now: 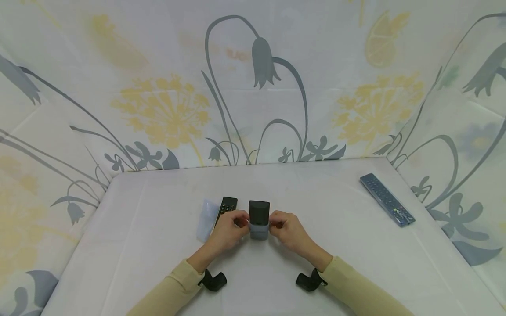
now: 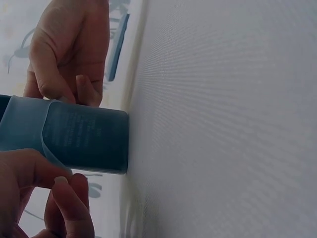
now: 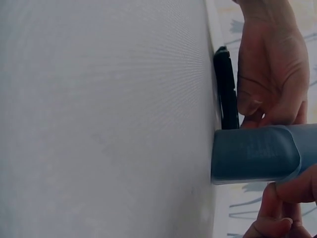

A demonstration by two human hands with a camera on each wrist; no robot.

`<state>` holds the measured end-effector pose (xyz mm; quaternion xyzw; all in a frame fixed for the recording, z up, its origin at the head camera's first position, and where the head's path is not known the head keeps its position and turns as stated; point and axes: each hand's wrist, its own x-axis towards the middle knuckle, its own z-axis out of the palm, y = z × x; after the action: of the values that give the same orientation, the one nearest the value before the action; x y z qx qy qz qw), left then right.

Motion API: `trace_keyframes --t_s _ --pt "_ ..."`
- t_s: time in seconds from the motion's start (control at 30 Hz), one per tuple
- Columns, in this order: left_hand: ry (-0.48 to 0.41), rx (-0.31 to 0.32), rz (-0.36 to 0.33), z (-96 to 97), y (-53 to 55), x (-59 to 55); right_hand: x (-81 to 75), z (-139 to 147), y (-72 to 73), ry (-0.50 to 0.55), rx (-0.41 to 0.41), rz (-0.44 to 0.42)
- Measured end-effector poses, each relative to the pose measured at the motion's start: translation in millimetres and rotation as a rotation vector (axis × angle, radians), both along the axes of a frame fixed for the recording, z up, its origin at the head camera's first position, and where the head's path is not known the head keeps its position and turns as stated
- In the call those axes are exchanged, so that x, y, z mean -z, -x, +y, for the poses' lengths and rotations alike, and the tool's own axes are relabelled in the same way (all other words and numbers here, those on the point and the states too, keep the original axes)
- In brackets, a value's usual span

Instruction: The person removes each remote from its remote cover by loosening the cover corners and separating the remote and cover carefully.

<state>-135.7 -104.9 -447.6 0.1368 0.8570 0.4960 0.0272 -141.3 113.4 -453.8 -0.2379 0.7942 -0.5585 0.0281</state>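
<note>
A dark, remote-like device (image 1: 259, 212) stands on end on the table, with a translucent blue-grey cover (image 1: 259, 233) around its lower part. Small print shows through on its broad face in the left wrist view. My left hand (image 1: 229, 228) pinches the cover's edge on the left side between thumb and fingertips. On the opposite side my right hand (image 1: 290, 231) does the same, its fingers curled in at the cover's edge. Just beyond the left hand lies a black remote control (image 1: 228, 204), partly hidden by that hand.
A clear plastic sleeve (image 1: 207, 218) lies flat left of the black remote. Farther off at the right, a dark blue remote control (image 1: 386, 199) rests at a slant on the white tabletop (image 1: 316, 188). Flower-patterned cloth (image 1: 253, 109) rises behind and at both sides.
</note>
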Motion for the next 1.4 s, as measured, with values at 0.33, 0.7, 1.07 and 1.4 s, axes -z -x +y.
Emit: trace_keyframes --t_s 0.33,0.7,1.07,1.4 --pt "0.041 -0.021 0.016 3.3 0.8 0.5 -1.1 -0.7 2.2 -0.022 0.012 -0.014" --pt "0.03 -0.019 -0.007 2.9 1.2 3.1 0.5 -1.1 2.8 -0.03 0.009 -0.014" --pt "0.05 -0.01 0.027 3.4 -1.1 1.5 0.3 -2.0 2.1 -0.049 0.008 -0.007" --pt "0.088 -0.016 0.059 5.8 -1.0 1.9 3.3 -1.6 3.6 -0.055 0.002 0.0"
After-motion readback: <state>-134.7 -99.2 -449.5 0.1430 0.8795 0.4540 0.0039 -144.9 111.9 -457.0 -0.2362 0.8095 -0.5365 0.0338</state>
